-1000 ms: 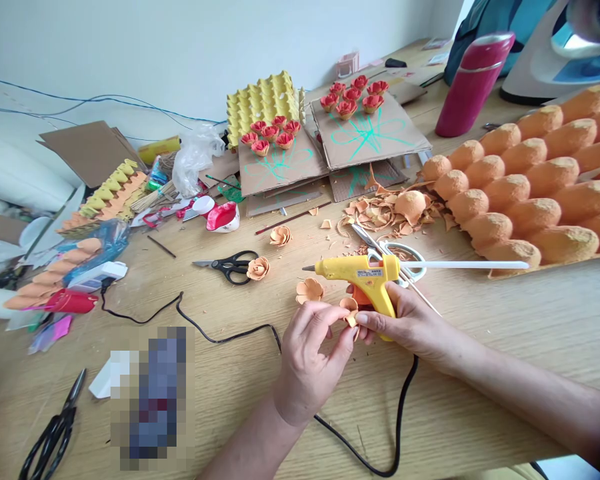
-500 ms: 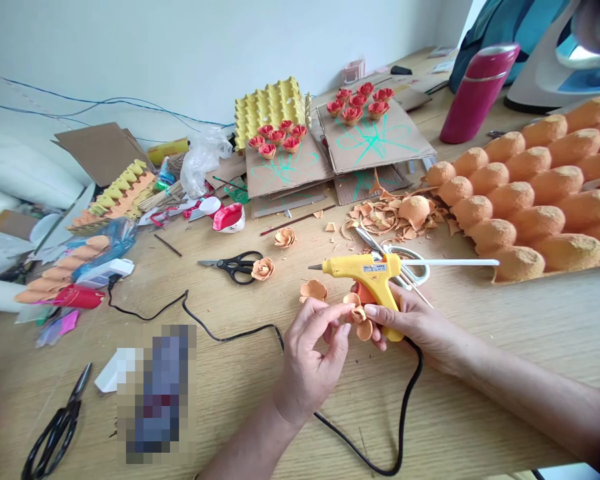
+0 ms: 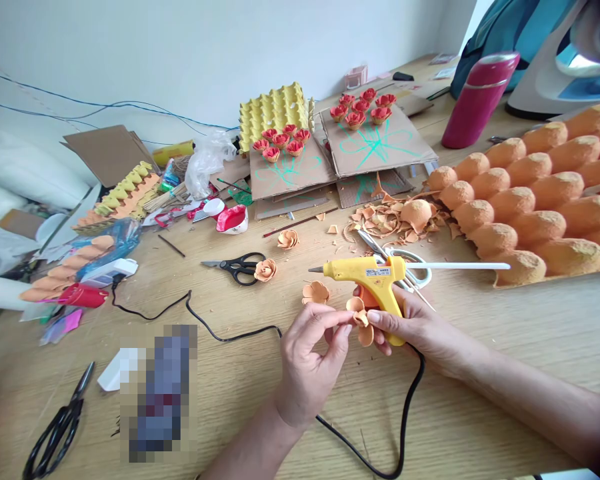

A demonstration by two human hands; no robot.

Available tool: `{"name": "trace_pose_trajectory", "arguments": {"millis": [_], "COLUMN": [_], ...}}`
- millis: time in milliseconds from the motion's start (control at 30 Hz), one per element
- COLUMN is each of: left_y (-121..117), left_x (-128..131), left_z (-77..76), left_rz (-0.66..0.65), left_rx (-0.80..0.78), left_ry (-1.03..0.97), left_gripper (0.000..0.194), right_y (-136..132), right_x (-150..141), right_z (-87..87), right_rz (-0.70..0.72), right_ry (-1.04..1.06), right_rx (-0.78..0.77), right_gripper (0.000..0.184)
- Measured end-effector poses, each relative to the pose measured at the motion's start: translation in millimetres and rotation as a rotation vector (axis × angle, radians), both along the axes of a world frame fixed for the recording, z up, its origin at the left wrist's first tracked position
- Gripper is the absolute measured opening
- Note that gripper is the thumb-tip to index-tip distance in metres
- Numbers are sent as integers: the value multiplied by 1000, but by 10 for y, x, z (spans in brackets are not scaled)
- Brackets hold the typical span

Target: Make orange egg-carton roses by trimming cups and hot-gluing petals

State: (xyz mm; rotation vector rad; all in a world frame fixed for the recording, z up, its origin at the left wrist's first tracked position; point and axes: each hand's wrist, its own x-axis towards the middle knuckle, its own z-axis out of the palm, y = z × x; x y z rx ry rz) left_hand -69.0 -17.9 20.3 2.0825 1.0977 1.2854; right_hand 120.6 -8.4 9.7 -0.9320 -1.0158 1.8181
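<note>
A yellow hot glue gun (image 3: 380, 277) with a white glue stick (image 3: 457, 266) is in my right hand (image 3: 410, 320), its nozzle pointing left. The thumb of that hand also presses on an orange egg-carton flower (image 3: 363, 320) with spread petals. My left hand (image 3: 317, 360) pinches the same flower from the left with thumb and fingertips. Just behind lies a loose petal cup (image 3: 316, 292). Two finished-looking orange roses (image 3: 265, 270) rest farther off, one touching black-handled scissors (image 3: 235, 267).
An orange egg tray (image 3: 535, 200) stands at right, beside carton scraps (image 3: 375, 220) and white-handled scissors (image 3: 415, 260). Red flowers (image 3: 280, 140) sit on cardboard (image 3: 295, 173) at the back. A black cord (image 3: 405, 413) loops in front; large scissors (image 3: 60, 427) lie at left.
The view has shifted slightly, so the table items appear a little lower and farther right. Both hands keep hold of the flower, and the glue gun stays in my right hand.
</note>
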Motion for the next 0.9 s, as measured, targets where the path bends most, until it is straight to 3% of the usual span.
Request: {"name": "trace_pose_trajectory", "arguments": {"millis": [167,367,633,900], "left_y": [-22,4,26,40], "left_x": [4,4,-35,-31], "left_z": [-10,2,-58,-48], "left_rz": [0,62,116,135], "left_rx": [13,65,-176,-216], "left_ry": [59,92,-27,-80], "left_gripper": [31,21,11,13], "right_y": [1,-4,4,43], "right_x": [1,4,9,29], "right_z": [-6,-24,-6,49], "right_rz": [-60,-74,-72,-126], "right_ry": [32,67,107,175], "right_rx": [33,61,42,-25], "right_gripper": [41,38,34,35]}}
